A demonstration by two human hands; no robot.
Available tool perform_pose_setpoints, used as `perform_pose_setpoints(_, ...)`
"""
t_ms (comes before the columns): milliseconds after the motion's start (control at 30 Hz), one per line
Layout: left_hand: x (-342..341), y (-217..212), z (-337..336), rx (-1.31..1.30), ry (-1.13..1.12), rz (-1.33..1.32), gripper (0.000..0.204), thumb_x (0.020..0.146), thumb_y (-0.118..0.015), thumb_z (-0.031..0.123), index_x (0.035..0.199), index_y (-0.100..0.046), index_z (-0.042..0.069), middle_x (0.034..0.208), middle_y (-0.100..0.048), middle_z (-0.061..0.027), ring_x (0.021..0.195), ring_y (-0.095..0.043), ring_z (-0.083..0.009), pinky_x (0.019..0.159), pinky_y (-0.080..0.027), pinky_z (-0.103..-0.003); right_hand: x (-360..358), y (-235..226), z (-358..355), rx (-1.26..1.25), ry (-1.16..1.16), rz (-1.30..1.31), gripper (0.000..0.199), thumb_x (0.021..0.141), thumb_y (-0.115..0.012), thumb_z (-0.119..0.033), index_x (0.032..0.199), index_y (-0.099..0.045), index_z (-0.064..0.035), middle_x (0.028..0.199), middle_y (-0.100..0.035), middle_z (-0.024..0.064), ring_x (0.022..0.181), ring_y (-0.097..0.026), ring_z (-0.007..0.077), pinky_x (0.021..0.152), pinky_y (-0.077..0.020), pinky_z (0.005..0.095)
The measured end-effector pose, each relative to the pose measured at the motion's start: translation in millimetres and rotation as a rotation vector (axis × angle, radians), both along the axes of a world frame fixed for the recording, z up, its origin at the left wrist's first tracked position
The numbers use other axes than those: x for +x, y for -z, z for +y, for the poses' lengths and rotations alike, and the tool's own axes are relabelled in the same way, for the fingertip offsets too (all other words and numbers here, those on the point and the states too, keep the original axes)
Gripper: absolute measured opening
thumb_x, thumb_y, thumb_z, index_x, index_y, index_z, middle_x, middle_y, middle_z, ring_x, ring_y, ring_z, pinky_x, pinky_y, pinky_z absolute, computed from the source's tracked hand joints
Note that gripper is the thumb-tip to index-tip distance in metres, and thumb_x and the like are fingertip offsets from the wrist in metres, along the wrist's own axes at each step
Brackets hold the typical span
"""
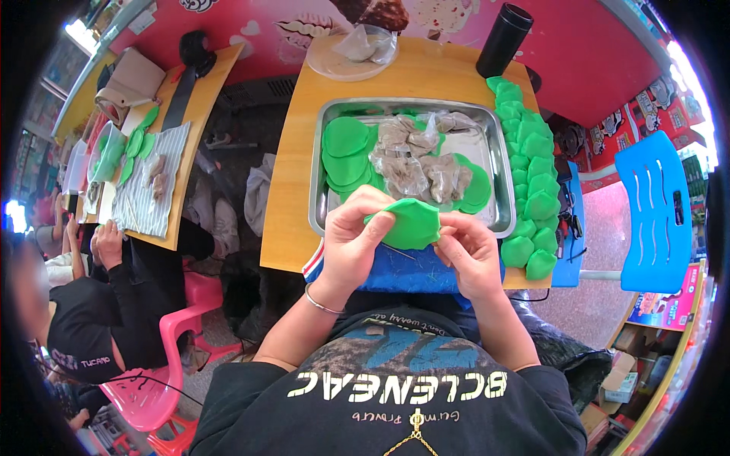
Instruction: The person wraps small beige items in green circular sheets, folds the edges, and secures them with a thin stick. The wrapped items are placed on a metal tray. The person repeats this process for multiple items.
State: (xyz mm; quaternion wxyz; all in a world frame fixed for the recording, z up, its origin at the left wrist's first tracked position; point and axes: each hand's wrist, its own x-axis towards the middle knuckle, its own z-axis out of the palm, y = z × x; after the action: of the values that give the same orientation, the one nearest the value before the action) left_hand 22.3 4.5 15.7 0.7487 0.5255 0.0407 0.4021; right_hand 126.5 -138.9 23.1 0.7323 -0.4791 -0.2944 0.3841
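Fingers of the left hand and right hand pinch opposite ends of a green disc, held lengthwise along the near side of the metal tray.

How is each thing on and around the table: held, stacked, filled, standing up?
Left hand, shut on the green piece
Right hand, pinching its edge
Green piece, held between both hands
Tray, holding discs and bags
Discs, stacked flat
Bags, filled with brownish stuff; can't tell if tied
Green row, pieces overlapping
Flask, standing upright
Plate, plastic bag on it
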Motion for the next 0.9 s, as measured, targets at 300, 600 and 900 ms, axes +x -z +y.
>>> perform_pose_setpoints(300, -3.2, -22.3, 9.2, 0.137, -0.026, 0.124, 0.005, 0.081, -0.063, 0.001, 0.085, -0.064, -0.002, 0.086, -0.057, -0.0057, 0.076, -0.053, -0.0108, 0.071, -0.043, -0.023, -7.2, -5.8, 2.7, -0.043, 0.059, 0.04, 0.023, 0.085, -0.055, 0.001, 0.108, -0.06, -0.0004, 0.08, -0.047, -0.0026, 0.063, -0.042, 0.0019, 0.053, -0.0318, 0.0165)
perform_pose_setpoints(600, 0.9, -28.2, 1.0, 0.033, -0.02, 0.143, 0.006, 0.083, -0.061, 0.005, 0.086, -0.061, -0.001, 0.086, -0.056, -0.0064, 0.079, -0.054, -0.0119, 0.071, -0.042, -0.023, -7.4, 3.6, 1.7, -0.091, 0.16, -0.247, 0.018, 0.085, -0.056, 0.001, 0.102, -0.061, 0.0013, 0.08, -0.048, -0.0006, 0.063, -0.045, 0.0031, 0.053, -0.0338, 0.0175)
perform_pose_setpoints(900, 3.3, -10.3, 0.7, -0.32, 0.132, -0.078, 0.004, 0.086, -0.058, 0.004, 0.087, -0.06, 0.001, 0.091, -0.06, -0.0066, 0.084, -0.057, -0.0123, 0.077, -0.046, -0.026, -13.6, 4.1, 1.8, 0.002, 0.058, 0.206, 0.018, 0.086, -0.057, -0.005, 0.101, -0.062, 0.002, 0.082, -0.053, 0.0013, 0.061, -0.045, 0.005, 0.051, -0.0329, 0.0184)
